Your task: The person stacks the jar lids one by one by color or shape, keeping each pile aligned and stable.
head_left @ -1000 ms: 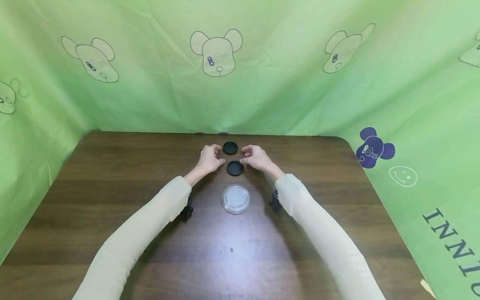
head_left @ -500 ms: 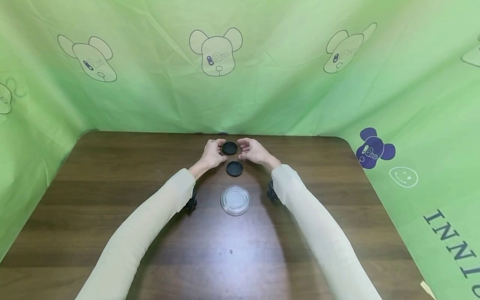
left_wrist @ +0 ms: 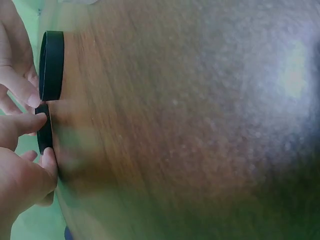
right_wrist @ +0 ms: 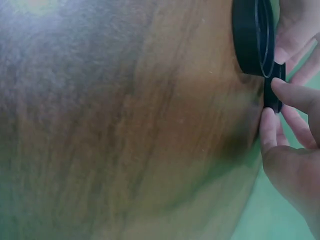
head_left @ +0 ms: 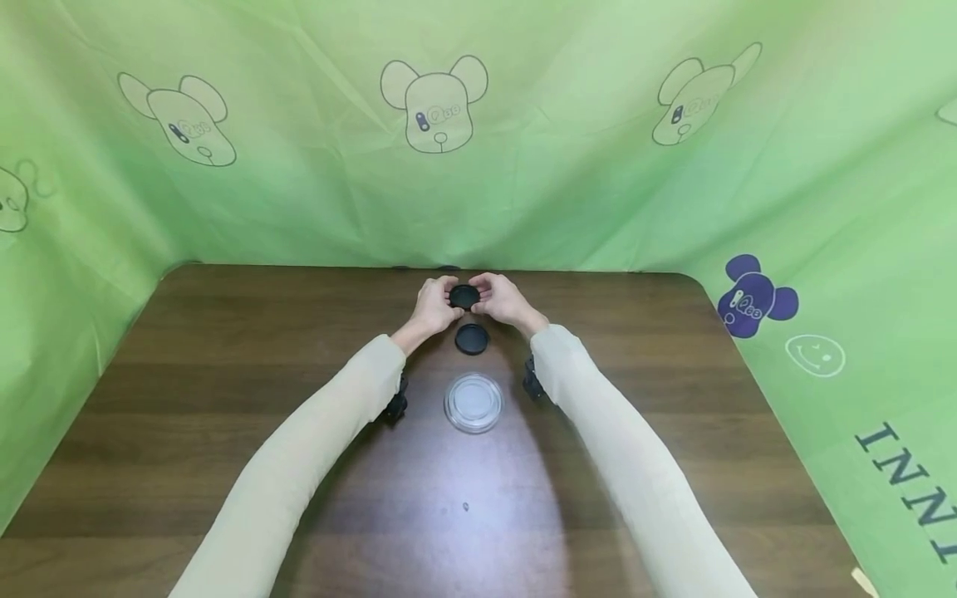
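Note:
Near the far table edge lies a shallow black round dish [head_left: 464,296], seen edge-on in the left wrist view [left_wrist: 45,131]. My left hand [head_left: 435,306] grips its left side between thumb and fingers. From the opposite side my right hand [head_left: 505,299] pinches its rim, as the right wrist view shows. A second black round dish [head_left: 472,339] sits just nearer to me, untouched, and it hides part of the far one in the wrist views. Nearer still rests a clear round container [head_left: 473,403] with a ringed top.
All of this stands on a brown wooden table [head_left: 247,349]. A green curtain [head_left: 329,191] with printed bear heads hangs along the back and sides. A tiny ring-like speck [head_left: 466,507] shows on the near table surface.
Both hands have moved inward and slightly away from me, from beside the black dishes to a hold on the far one. The near dish and the clear container have not moved on the table.

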A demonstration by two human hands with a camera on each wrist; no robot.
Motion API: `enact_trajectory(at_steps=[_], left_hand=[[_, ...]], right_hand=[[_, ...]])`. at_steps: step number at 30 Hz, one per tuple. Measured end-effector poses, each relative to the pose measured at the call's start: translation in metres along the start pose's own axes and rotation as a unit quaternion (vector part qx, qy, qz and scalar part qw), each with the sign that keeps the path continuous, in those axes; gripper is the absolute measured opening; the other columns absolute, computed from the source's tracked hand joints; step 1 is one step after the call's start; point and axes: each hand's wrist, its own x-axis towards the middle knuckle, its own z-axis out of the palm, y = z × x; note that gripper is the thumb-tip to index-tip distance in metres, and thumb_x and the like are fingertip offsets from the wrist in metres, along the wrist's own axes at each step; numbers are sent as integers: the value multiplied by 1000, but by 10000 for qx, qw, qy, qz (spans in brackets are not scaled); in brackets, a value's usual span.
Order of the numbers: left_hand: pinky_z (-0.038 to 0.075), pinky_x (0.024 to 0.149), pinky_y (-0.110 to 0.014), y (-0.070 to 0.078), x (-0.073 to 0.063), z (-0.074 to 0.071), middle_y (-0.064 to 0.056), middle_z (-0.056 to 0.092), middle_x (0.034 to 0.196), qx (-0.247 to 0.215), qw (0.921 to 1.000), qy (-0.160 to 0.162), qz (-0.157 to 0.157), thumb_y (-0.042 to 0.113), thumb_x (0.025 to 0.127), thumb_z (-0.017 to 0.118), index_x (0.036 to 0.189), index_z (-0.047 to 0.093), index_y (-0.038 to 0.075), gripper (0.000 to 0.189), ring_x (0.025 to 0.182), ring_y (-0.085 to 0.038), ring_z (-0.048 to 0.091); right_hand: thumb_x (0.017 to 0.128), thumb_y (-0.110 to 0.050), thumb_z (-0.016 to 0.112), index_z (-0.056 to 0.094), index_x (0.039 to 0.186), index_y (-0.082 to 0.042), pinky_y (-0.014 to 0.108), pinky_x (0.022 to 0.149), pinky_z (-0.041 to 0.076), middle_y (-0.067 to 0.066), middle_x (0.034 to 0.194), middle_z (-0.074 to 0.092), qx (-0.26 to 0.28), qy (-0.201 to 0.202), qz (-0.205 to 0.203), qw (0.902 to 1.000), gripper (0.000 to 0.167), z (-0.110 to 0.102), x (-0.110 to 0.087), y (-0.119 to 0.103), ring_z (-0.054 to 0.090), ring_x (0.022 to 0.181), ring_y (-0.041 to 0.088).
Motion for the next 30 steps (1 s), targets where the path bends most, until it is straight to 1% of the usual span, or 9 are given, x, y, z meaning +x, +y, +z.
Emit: enact_trajectory(at_steps=[5,13,18,22,30], left_hand=[[48,92,-28,0,1,1,-23,53,123,21,9998,170,-63,-8,83,68,130,55,-4,49,107,-29,60],[49,91,-29,1,-2,0,-24,57,120,-91,9997,170,-162,-7,82,69,128,56,-7,47,105,-29,61],[49,91,-30,1,-3,-1,-23,61,117,-356,9990,155,-200,-8,81,70,125,58,-7,46,104,-29,62],[49,91,-31,1,-5,-3,-21,63,117,-594,9979,157,-214,-9,80,71,124,59,-6,46,105,-29,61],[49,90,-31,1,-15,-4,-18,64,117,-792,9963,142,-288,-7,79,73,122,61,-4,45,104,-29,61]], right_hand=[[82,11,66,52,128,10,34,96,47,27,119,58,66,134,20,9999,47,1,2,1,57,111,34],[81,13,66,53,127,11,33,95,48,27,117,59,212,171,79,9996,48,2,1,4,58,110,33],[81,15,65,53,128,11,35,96,47,27,118,58,451,146,159,9988,49,1,-1,4,56,111,34],[81,14,65,53,128,10,35,96,46,26,117,58,409,142,141,9990,48,0,-4,2,57,110,34],[82,13,64,52,129,10,35,93,49,27,117,59,292,-5,1,9996,49,-1,-16,-1,58,110,36]])
